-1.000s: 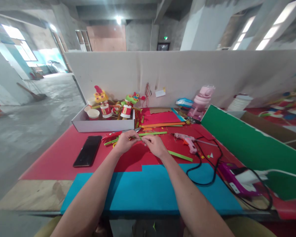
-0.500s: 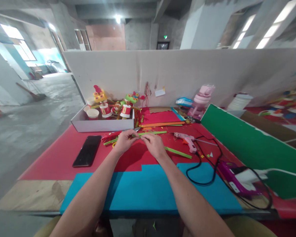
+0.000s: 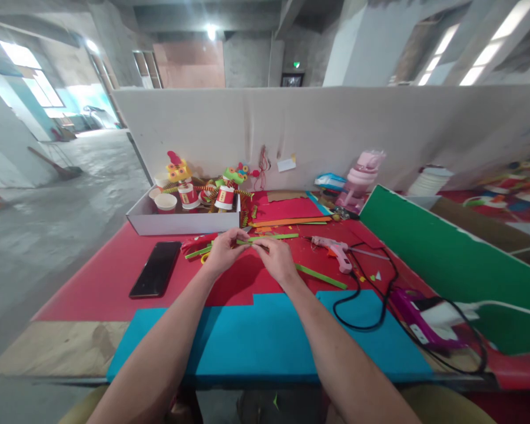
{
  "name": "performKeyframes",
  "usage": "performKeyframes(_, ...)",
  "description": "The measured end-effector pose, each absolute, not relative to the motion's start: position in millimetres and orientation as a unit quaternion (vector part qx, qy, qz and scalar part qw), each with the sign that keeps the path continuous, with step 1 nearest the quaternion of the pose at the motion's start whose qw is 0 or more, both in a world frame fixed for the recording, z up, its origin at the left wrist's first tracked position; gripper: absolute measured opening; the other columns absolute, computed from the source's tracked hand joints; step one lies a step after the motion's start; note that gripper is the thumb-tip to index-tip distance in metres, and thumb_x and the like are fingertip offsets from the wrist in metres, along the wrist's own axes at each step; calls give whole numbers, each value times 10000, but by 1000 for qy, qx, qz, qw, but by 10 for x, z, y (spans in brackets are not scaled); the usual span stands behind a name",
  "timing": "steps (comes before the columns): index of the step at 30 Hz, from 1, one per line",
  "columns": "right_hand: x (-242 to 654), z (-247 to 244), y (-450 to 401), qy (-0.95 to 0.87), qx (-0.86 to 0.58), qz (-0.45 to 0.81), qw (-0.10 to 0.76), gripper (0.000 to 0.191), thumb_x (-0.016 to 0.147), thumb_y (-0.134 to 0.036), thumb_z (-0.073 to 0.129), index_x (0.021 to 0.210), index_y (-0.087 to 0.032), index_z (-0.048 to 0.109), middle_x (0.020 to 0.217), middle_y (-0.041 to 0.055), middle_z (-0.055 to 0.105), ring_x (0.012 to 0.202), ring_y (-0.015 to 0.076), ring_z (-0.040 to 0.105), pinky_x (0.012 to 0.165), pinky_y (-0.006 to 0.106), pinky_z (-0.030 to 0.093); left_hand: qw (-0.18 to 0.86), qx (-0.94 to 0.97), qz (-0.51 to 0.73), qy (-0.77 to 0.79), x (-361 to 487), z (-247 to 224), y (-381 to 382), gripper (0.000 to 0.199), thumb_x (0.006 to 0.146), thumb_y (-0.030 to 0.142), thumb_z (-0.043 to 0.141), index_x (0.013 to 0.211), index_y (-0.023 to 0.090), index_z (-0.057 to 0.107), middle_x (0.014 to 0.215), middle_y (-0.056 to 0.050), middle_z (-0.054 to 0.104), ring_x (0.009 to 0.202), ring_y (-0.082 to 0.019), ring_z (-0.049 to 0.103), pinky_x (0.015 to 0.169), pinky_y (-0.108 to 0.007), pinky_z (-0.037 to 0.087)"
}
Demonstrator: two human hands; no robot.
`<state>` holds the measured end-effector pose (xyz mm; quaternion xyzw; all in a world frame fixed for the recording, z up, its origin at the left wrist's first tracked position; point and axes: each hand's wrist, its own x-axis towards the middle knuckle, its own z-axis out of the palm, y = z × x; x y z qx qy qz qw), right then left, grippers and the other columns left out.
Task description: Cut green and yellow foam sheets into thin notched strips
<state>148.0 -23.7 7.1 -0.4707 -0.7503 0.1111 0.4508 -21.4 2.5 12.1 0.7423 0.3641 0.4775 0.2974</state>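
Note:
My left hand (image 3: 224, 252) and my right hand (image 3: 275, 259) meet fingertip to fingertip over the red table covering. Both pinch a narrow green paper strip (image 3: 321, 277), whose long end runs out to the right from beneath my right hand. The bit between the fingertips is small and partly hidden. Just behind the hands lies another green strip (image 3: 282, 237). Left of my left hand are more green strips (image 3: 196, 252), a yellow scissors handle (image 3: 205, 258) and a crumpled red item (image 3: 196, 242).
A black phone (image 3: 156, 270) lies at left, before a white box (image 3: 183, 224) of paper-cup figures (image 3: 188, 196). To the right are a pink glue gun (image 3: 335, 252), its black cord, a purple power strip (image 3: 424, 324) and a green panel (image 3: 450, 265). Blue sheets (image 3: 256, 341) line the front edge.
The right end of the held green strip has shifted slightly right and down. Both hands keep almost the same place, with only a slight change at the fingertips.

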Motion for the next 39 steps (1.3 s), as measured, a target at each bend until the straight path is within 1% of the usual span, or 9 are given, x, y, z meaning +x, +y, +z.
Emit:
performKeyframes(4, 1473, 95, -250, -750, -482, 107, 441, 155, 860, -202, 561, 879, -206, 715, 885, 57, 724, 832, 204, 643, 774, 301, 465, 337, 719, 493, 355, -203, 120, 27, 197, 735, 217, 679, 912, 167, 610, 843, -42, 642, 820, -162, 604, 752, -275, 469)
performKeyframes(7, 1470, 110, -259, -744, -489, 106, 441, 154, 855, -209, 563, 865, -206, 717, 866, 60, 723, 821, 203, 641, 764, 296, 458, 367, 690, 515, 353, -212, 107, 42, 244, 727, 210, 685, 951, 161, 603, 791, -21, 619, 762, -142, 591, 714, -256, 459)
performKeyframes(11, 1468, 131, -277, -744, -471, 145, 451, 183, 874, -246, 543, 860, -203, 720, 874, 57, 729, 806, 195, 645, 727, 271, 447, 363, 699, 506, 352, -229, 94, 50, 241, 725, 202, 678, 956, 165, 619, 784, -15, 624, 755, -138, 589, 722, -255, 456)
performKeyframes(15, 1465, 154, -283, -739, -470, 215, 433, 267, 889, -285, 510, 749, -188, 716, 689, 28, 699, 648, 167, 619, 604, 239, 415, 342, 710, 501, 357, -218, 98, 40, 230, 717, 202, 682, 942, 170, 649, 835, -29, 652, 810, -148, 600, 756, -261, 457)
performKeyframes(18, 1468, 155, -271, -709, -484, 247, 449, 259, 867, -328, 543, 756, -180, 724, 644, 17, 688, 606, 159, 611, 558, 223, 398, 378, 672, 528, 356, -199, 103, 34, 275, 712, 229, 699, 975, 164, 650, 794, -18, 649, 762, -134, 595, 728, -253, 460)
performKeyframes(23, 1467, 142, -269, -695, -493, 205, 481, 247, 844, -335, 561, 742, -190, 734, 636, 9, 683, 595, 157, 596, 549, 226, 389, 471, 600, 519, 386, -171, 111, 11, 290, 663, 318, 754, 883, 141, 687, 673, -1, 638, 593, -101, 542, 592, -227, 425)
performKeyframes(30, 1425, 158, -318, -717, -491, 150, 471, 291, 846, -288, 520, 648, -186, 707, 605, 7, 655, 575, 149, 563, 546, 235, 372, 462, 602, 512, 402, -128, 134, -34, 224, 665, 346, 747, 741, 137, 721, 567, 8, 612, 520, -91, 490, 534, -225, 367)
performKeyframes(34, 1424, 155, -309, -708, -481, 180, 485, 242, 839, -270, 536, 715, -189, 727, 675, 11, 696, 624, 161, 610, 584, 237, 413, 477, 594, 516, 391, -122, 121, -29, 194, 669, 332, 739, 698, 141, 714, 554, 8, 604, 522, -93, 493, 539, -225, 377)
performKeyframes(39, 1474, 148, -266, -701, -475, 248, 470, 208, 843, -291, 564, 793, -198, 742, 737, 20, 733, 693, 182, 664, 633, 246, 460, 503, 575, 527, 373, -170, 116, 2, 203, 662, 315, 740, 742, 129, 722, 591, -14, 627, 539, -98, 512, 553, -233, 410)
